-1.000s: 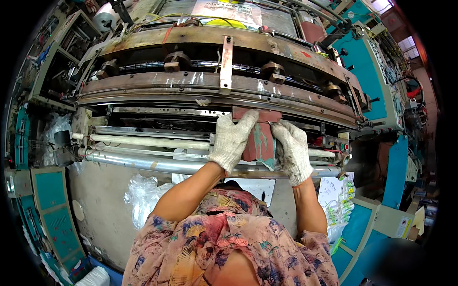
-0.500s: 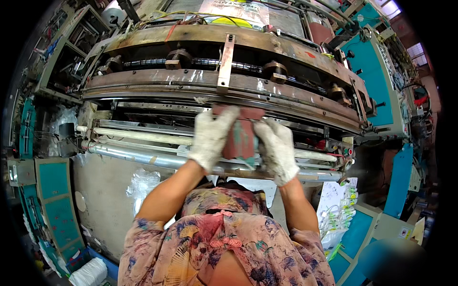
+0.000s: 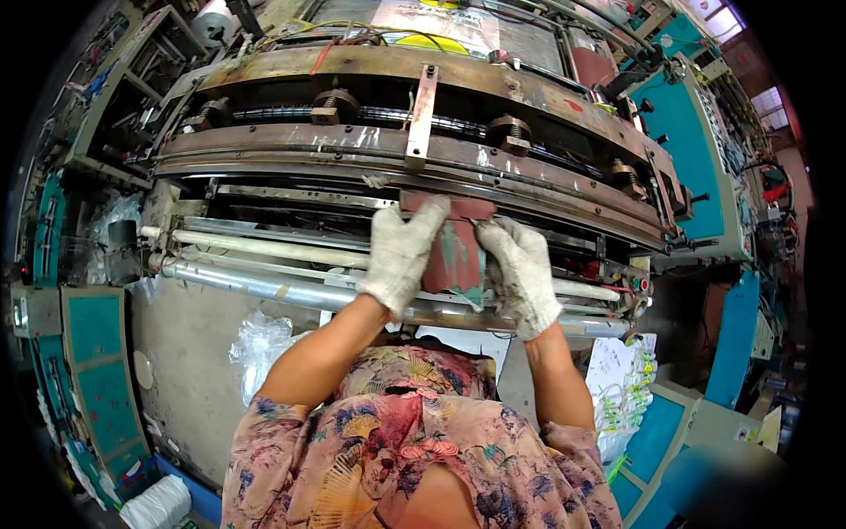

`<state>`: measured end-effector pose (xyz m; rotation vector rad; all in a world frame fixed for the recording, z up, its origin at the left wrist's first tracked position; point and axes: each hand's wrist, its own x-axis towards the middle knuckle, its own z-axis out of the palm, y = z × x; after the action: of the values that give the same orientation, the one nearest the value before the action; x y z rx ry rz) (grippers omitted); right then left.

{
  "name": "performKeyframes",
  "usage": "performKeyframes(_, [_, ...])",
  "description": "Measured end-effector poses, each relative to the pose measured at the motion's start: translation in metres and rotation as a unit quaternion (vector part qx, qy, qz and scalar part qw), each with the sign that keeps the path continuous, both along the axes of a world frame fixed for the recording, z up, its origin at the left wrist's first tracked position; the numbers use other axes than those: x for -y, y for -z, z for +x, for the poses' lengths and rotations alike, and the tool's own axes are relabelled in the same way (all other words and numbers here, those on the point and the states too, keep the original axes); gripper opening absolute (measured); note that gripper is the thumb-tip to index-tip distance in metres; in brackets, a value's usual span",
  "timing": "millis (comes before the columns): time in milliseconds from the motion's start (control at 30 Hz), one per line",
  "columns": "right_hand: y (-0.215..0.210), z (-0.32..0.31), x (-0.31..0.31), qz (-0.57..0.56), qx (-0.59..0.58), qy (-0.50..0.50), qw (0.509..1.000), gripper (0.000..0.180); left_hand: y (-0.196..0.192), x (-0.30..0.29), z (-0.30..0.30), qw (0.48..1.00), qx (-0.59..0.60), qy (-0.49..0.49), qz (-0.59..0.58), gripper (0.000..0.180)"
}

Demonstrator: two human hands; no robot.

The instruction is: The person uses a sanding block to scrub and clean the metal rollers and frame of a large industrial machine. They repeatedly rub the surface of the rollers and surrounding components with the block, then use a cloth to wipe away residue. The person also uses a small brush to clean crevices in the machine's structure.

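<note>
Right now both gloved hands are up against the front of the big machine, pressed onto a reddish-brown block (image 3: 454, 251) with worn green patches on its face. That block sits just under the long rusty crossbar (image 3: 352, 145) and just above the shiny metal roller (image 3: 256, 284), near the middle of the machine's width. The left hand (image 3: 401, 256), in a grubby white knit glove, has its fingers curled over the block's upper left edge and its palm flat on the left side, so its grip is closed on the block. The right hand (image 3: 522, 273), gloved the same way, clamps the right edge, fingers wrapped round it, thumb toward the face; that grip is closed on the block too. The block stands roughly upright between the two gloves, its top edge touching the underside of the machine's frame. A paler roller (image 3: 264, 249) runs alongside the shiny one, just above it and to the left of the hands. A narrow metal strap (image 3: 421, 115) hangs upright across the crossbar, directly above the block. Down to the left, crumpled clear plastic film (image 3: 260, 344) lies against the grey front panel (image 3: 181, 370). Off to the right stands a teal cabinet (image 3: 696, 159), and lower right there is a stack of printed white bags (image 3: 621, 388).
</note>
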<state>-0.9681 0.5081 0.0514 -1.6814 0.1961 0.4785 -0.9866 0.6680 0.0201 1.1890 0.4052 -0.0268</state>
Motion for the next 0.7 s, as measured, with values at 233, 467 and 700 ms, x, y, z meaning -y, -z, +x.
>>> performKeyframes(233, [0.007, -0.005, 0.005, 0.053, 0.007, 0.072, 0.996, 0.016, 0.018, 0.008, 0.009, 0.999, 0.040, 0.017, -0.018, 0.026])
performKeyframes(467, [0.003, -0.012, -0.067, 0.007, -0.001, 0.059, 0.998, 0.021, 0.015, -0.061, 0.000, 0.998, 0.003, 0.027, -0.056, 0.022])
performKeyframes(700, [0.003, -0.021, -0.137, -0.019, 0.009, 0.058, 0.998, 0.025, 0.022, -0.127, -0.007, 0.998, -0.003, 0.029, -0.049, 0.022])
